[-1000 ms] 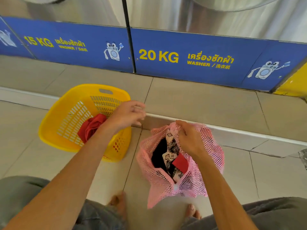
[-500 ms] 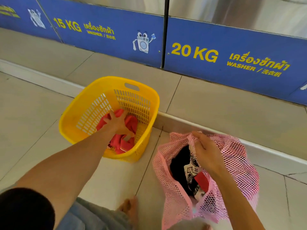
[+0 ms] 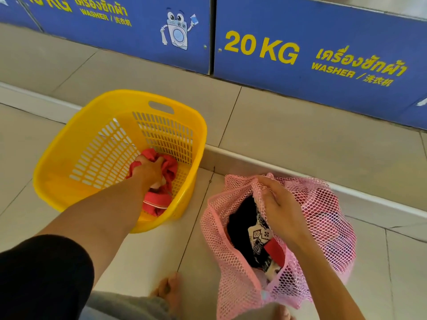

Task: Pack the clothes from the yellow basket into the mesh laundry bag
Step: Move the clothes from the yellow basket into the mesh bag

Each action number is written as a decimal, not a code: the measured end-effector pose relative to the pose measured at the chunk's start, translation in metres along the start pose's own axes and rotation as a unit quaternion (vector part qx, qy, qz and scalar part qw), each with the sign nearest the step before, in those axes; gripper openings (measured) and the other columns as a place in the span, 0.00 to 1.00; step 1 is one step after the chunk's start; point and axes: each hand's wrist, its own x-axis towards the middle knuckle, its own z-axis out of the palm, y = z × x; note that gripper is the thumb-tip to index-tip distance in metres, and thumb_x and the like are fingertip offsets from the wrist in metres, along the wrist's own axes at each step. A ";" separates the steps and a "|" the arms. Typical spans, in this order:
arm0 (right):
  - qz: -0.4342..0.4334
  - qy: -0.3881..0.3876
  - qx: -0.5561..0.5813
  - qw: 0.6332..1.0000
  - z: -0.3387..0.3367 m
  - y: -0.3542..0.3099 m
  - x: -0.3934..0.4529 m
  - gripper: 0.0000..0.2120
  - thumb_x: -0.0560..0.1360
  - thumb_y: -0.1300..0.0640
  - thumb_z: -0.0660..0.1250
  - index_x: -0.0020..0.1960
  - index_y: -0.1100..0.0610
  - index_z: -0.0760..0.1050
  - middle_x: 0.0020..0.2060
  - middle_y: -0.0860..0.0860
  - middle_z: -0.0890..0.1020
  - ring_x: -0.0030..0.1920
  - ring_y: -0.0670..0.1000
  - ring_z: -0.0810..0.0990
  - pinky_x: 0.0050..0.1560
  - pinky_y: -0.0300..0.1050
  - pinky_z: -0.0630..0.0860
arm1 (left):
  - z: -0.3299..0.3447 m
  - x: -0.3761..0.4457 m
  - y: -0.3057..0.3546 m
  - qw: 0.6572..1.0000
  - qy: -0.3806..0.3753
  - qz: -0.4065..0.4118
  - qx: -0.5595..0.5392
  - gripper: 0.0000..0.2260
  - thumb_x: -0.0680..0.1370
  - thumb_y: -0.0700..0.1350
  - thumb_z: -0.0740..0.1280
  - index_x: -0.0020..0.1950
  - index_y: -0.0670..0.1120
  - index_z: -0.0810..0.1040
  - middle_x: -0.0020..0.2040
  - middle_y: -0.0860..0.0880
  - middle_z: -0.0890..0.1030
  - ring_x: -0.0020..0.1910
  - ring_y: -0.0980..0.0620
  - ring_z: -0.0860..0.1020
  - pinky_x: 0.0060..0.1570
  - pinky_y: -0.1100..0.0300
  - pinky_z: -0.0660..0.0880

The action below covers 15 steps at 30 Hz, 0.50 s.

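Left hand (image 3: 147, 170) fisted on red garment (image 3: 159, 199)

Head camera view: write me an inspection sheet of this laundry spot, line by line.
Surface: beige tiled floor, with a raised tiled step behind.
Job's things: yellow basket on the floor, holding a red garment; pink mesh bag to its right, mouth open, with dark, patterned and red clothes inside.
Clutter: nothing seen.
Hands: left hand inside the basket, closed on the red garment; right hand gripping the mesh bag's rim, holding it open.
Cables: nothing seen.
Surroundings: blue washer panels marked 20 KG along the back; bare feet at the bottom edge.
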 end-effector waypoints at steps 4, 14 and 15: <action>0.009 0.005 0.011 1.000 -0.004 0.002 -0.002 0.19 0.84 0.56 0.56 0.72 0.42 0.70 0.68 0.38 0.73 0.67 0.40 0.69 0.65 0.37 0.64 | 0.005 0.005 -0.005 0.999 0.025 -0.002 -0.045 0.35 0.78 0.53 0.64 0.80 0.51 0.48 0.75 0.32 0.56 0.69 0.31 0.66 0.68 0.45 0.69; 0.001 0.021 0.008 1.000 -0.013 -0.008 -0.014 0.19 0.85 0.56 0.55 0.74 0.49 0.70 0.73 0.45 0.72 0.71 0.46 0.69 0.67 0.39 0.62 | -0.056 -0.050 -0.050 0.957 0.168 0.043 -0.231 0.26 0.73 0.49 0.73 0.67 0.41 0.72 0.60 0.36 0.80 0.60 0.36 0.77 0.58 0.51 0.74; -0.001 0.022 0.010 1.000 -0.015 -0.010 -0.018 0.19 0.85 0.57 0.55 0.74 0.50 0.70 0.73 0.45 0.72 0.72 0.48 0.70 0.68 0.40 0.63 | -0.069 -0.065 -0.057 0.944 0.185 0.049 -0.268 0.24 0.72 0.48 0.74 0.64 0.40 0.75 0.58 0.36 0.81 0.58 0.37 0.78 0.55 0.51 0.75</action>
